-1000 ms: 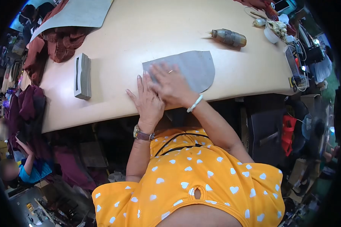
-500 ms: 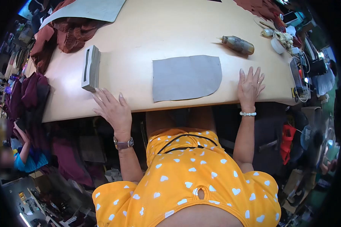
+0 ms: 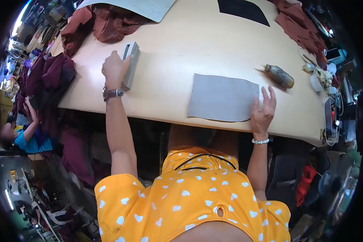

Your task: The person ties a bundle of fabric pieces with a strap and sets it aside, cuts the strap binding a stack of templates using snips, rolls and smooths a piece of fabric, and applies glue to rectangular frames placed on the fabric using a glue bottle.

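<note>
At the stack of grey slotted pieces [image 3: 132,72], on the left of the table, my left hand [image 3: 116,69] is closed, its fingers bent along the near-left side. The thumb lies on the stack's top, and some fingertips are hidden. A flat grey panel [image 3: 224,98] with one rounded end lies near the table's front edge. My right hand [image 3: 263,111] is open at the panel's right end, fingers stretched out and the thumb side touching its edge.
A brown bottle with a nozzle [image 3: 280,76] lies beyond my right hand. Rust-brown cloth [image 3: 117,24] and a pale sheet [image 3: 143,8] are at the far left, purple cloth [image 3: 48,76] hangs over the left edge, and a black piece [image 3: 244,11] lies at the back.
My left hand has moved forward from the table edge onto the stack. My right hand has come to the panel's right edge. The view has shifted, so the table appears farther right.
</note>
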The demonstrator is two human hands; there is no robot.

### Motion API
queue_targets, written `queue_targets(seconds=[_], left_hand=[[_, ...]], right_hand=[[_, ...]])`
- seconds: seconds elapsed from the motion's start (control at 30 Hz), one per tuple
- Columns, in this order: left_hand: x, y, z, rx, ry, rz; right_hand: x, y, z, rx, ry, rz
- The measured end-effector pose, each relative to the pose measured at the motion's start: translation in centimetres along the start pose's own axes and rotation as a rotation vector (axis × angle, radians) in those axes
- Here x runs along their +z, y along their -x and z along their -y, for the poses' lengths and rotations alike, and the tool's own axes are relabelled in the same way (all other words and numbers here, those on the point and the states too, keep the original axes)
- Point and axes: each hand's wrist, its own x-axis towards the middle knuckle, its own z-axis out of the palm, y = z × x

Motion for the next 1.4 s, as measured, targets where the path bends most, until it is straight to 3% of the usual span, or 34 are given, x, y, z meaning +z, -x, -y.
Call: queue_targets(seconds=[0.13,0.23,0.97,1.07,1.4], left_hand=[[0.4,-1.3,0.0,-0.045,-0.073,0.246],[1.4,-1.2,0.5,-0.008,-0.011,0.121],[-0.3,-2.1,2.8,-0.053,0.28,0.118],[0.6,-1.7,2.8,-0.048,0.179,0.179],[1.2,0.0,2.7,0.02,0.288,0.026]], right_hand=[[0.0,-0.1,-0.1,0.042,-0.03,-0.004],[0.0,-0.2,0.0,0.023,-0.035,0.005],[0.0,-0.3,0.1,0.022,-0.045,0.0],[0.0,-0.3,0.2,0.033,-0.041,0.012],[0.0,-0.3,0.1,0.012,-0.055,0.011]])
